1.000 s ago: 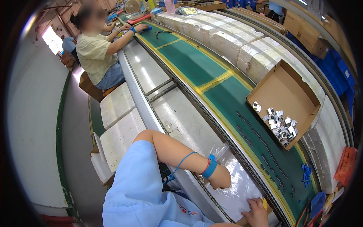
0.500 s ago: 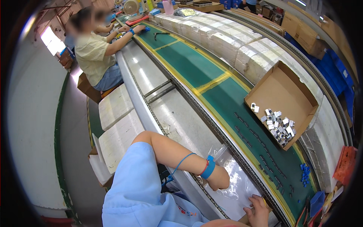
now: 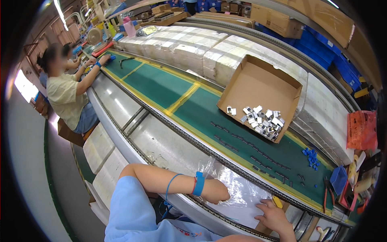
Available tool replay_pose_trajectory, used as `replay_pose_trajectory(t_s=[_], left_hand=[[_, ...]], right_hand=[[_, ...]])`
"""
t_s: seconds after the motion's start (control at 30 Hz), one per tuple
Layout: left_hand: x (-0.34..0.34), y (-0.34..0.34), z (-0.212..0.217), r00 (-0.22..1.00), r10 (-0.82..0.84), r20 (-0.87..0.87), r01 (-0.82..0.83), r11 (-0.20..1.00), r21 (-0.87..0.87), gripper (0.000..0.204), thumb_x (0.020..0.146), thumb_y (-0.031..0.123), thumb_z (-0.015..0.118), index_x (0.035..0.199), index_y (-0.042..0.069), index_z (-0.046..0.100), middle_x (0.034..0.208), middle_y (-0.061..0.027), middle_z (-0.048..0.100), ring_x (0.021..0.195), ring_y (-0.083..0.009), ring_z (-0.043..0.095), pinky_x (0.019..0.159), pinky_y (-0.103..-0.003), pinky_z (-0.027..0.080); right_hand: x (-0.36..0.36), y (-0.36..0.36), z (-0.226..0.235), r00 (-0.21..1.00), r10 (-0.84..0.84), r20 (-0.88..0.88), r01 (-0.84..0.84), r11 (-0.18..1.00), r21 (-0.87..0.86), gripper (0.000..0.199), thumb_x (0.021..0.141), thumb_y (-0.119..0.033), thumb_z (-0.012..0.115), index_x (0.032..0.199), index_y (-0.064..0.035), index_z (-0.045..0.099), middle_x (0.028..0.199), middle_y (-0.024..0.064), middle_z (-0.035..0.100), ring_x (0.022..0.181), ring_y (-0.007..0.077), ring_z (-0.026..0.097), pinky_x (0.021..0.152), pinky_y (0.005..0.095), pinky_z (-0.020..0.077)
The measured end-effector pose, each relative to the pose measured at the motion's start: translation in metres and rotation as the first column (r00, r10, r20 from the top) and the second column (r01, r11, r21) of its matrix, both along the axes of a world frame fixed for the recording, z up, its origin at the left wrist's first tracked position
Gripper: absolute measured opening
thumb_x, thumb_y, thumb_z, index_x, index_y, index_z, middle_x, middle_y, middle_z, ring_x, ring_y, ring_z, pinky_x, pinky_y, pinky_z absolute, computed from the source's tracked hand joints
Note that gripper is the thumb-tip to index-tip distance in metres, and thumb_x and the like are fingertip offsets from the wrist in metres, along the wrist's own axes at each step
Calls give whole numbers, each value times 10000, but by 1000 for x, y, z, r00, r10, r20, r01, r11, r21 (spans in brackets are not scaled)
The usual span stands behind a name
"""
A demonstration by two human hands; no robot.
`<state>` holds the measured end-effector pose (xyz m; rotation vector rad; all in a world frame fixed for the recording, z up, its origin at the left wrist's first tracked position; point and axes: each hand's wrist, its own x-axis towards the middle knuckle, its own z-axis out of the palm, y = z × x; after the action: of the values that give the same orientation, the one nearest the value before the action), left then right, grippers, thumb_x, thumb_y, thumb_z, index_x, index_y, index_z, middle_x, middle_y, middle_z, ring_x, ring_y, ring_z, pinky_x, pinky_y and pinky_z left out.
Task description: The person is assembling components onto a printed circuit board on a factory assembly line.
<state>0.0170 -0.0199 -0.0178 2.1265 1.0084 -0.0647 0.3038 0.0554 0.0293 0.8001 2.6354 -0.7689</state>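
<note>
A clear, shiny plastic bag or film lies over a white surface on the near metal track. My left hand, with a blue wrist strap and cord, is closed and pressed down on the film's left part. Its fingertips point away from view, so what they grip, if anything, is hidden. At the right edge of the white surface rests my right hand, fingers apart, thumb and fingertips touching the sheet. Just beyond its fingers lies a small yellow piece, partly on a brown cardboard strip.
A green work strip holds rows of small black parts and blue bits. A shallow cardboard box contains white-and-black pieces. Red-handled pliers lie right, beside a blue bin. A co-worker sits far left.
The view has swung to the right, so the bench and box appear further left. My right hand shows more fully, while my left stays down on the plastic film.
</note>
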Motion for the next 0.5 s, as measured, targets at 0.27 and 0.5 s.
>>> replay_pose_trajectory(t_s=[0.27, 0.5], left_hand=[[4, 7, 16, 998, -56, -16, 56, 998, 13, 222, 779, 187, 637, 888, 1, 585, 847, -167, 621, 805, -362, 610, 688, -451, 481], [8, 13, 73, 595, 360, 718, -115, 923, -367, 142, 891, 145, 582, 904, 3, 590, 828, -66, 603, 792, -167, 574, 742, -293, 472]], right_hand=[[2, -6, 3, 1000, -27, -12, 26, 998, -49, 429, 773, -308, 676, 1149, -123, 587, 1241, 106, 510, 1062, 300, 554, 867, 369, 467], [21, 0, -27, 999, 28, -20, -29, 998, -59, 439, 798, -285, 655, 1179, -103, 535, 1151, 103, 510, 1009, 308, 565, 822, 418, 476]])
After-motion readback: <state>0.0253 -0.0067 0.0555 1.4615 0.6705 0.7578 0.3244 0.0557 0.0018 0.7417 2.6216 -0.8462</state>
